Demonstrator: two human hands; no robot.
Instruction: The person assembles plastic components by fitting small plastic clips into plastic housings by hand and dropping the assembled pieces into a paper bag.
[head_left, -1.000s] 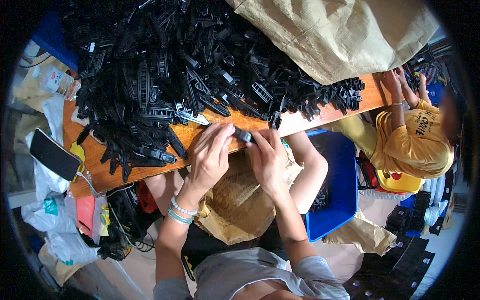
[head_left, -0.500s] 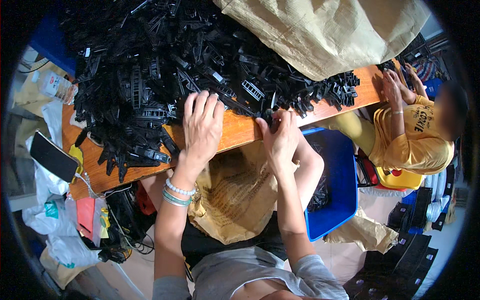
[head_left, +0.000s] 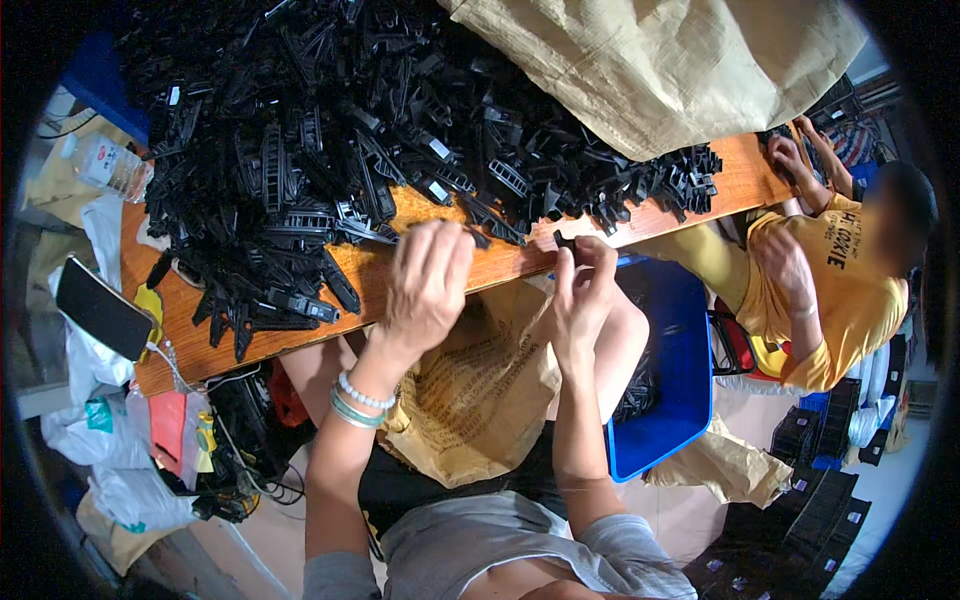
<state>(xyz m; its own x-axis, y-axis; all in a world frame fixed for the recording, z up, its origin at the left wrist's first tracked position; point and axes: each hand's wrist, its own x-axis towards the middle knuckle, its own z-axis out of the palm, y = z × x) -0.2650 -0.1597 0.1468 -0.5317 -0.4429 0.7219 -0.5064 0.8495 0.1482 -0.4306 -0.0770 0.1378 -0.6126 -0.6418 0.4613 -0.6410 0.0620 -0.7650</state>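
A heap of black plastic parts (head_left: 300, 150) covers much of the wooden table (head_left: 400, 270) in front of me. My right hand (head_left: 585, 290) is closed at the table's front edge, pinching a small black plastic part (head_left: 565, 242) between thumb and fingers. Left of it, my left hand (head_left: 430, 285) hovers over the bare wood, fingers curled and blurred by motion. A dark plastic part (head_left: 481, 240) juts from its fingertips. How the left fingers grip it is partly hidden. Below my hands, a brown paper-like sack (head_left: 470, 410) lies across my lap.
A blue bin (head_left: 660, 440) with black parts stands right of my legs. A large tan sack (head_left: 680, 70) hangs over the heap. At right sits a co-worker in a yellow shirt (head_left: 830, 260). A phone (head_left: 105, 308) and a plastic bottle (head_left: 110, 165) are on the left.
My left hand has drawn back from the heap, toward me and right. My right hand has shifted slightly right, its small part now visible. One co-worker's hand has dropped toward the chest.
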